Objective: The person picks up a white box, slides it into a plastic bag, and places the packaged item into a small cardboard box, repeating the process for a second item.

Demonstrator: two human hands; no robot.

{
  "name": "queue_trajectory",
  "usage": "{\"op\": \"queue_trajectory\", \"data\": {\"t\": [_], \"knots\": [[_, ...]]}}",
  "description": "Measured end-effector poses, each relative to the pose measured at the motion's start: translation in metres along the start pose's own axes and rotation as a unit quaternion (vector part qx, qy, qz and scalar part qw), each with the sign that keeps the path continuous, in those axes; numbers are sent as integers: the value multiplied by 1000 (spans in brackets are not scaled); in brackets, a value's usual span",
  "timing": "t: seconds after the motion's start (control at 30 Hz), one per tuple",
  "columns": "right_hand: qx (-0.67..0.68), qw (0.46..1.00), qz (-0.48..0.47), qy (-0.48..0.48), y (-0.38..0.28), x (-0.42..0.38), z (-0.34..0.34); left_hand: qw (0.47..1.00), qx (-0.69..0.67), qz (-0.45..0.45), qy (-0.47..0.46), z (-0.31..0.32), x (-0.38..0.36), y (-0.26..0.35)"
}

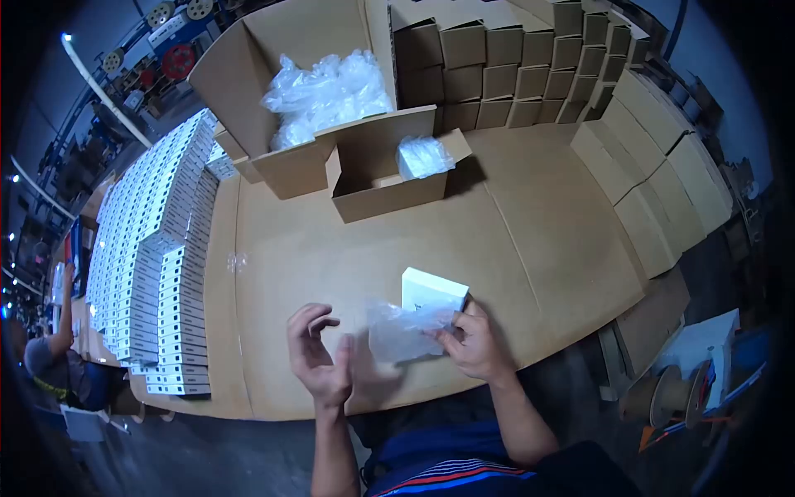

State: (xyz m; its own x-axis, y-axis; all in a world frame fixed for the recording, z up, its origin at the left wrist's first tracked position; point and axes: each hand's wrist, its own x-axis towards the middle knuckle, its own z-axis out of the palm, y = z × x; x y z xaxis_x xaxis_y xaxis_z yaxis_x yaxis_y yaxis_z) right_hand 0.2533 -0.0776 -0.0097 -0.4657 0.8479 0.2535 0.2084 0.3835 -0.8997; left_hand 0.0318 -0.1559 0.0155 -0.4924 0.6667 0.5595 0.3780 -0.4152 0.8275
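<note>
My right hand (470, 341) grips a small white box (431, 290) together with a clear plastic bag (393, 331), which hangs over the box's near side. Part of the box sticks out beyond the bag's edge. To the left, my left hand (321, 356) is raised with its fingers curved and apart, holding nothing, close to the bag. Farther up the table stands an open brown carton (393, 201) with a bagged white box (424, 157) in its right end.
A large carton (224, 91) of clear plastic bags (331, 91) stands behind. Stacked white boxes (157, 248) line the left; brown cartons (484, 62) are piled at the back and folded cartons (654, 166) at the right. Another person (62, 356) is at far left.
</note>
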Motion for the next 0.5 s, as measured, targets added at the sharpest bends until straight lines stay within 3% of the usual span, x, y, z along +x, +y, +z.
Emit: {"op": "queue_trajectory", "data": {"t": [0.03, 0.1, 0.2, 0.33, 0.43, 0.5], "knots": [[30, 999, 0, -11, -4, 2, -3, 991, 62, 73, -88, -4, 16, 7], [89, 996, -2, -31, -8, 4, -6, 963, 113, 132, -207, 5, 44, 25], [99, 994, -28, -32, -2, 3, -7, 944, 84, 169, -272, 9, 51, 16], [62, 996, 45, -54, -10, 5, -15, 939, 98, 172, -280, 16, 48, 20], [35, 999, 24, -26, -11, 4, -13, 951, 102, 36, -288, 16, 39, 22], [12, 1000, 12, -15, -11, 4, -11, 945, 112, 3, -309, 14, 39, 23]]}}
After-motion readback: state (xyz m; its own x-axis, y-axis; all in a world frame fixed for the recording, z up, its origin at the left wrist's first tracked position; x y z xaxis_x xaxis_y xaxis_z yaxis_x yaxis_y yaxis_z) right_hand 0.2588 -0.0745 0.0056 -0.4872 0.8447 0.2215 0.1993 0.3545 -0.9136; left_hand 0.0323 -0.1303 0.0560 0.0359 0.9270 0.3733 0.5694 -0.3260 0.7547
